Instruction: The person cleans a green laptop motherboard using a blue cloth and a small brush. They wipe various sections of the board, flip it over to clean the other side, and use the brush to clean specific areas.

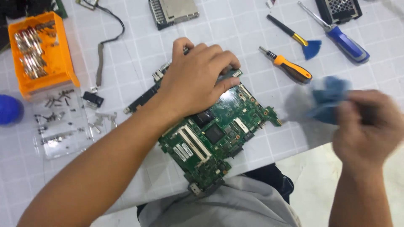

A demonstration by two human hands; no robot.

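A green circuit board (212, 134) lies tilted across the near edge of the white table (252, 50), partly hanging over my lap. My left hand (198, 80) rests flat on the board's far end, fingers pressing on it. My right hand (368, 126), blurred by motion, is off the table's right corner and is closed on a blue cloth (330, 98). The cloth is clear of the board, a little to its right.
An orange-handled screwdriver (288, 65), a small brush with a blue tip (301, 42) and a blue-handled screwdriver (343, 40) lie at the back right. An orange bin of parts (42, 52), a clear tray of screws (59, 122), a cable (101, 59) and metal drive parts (172, 12) sit left and back.
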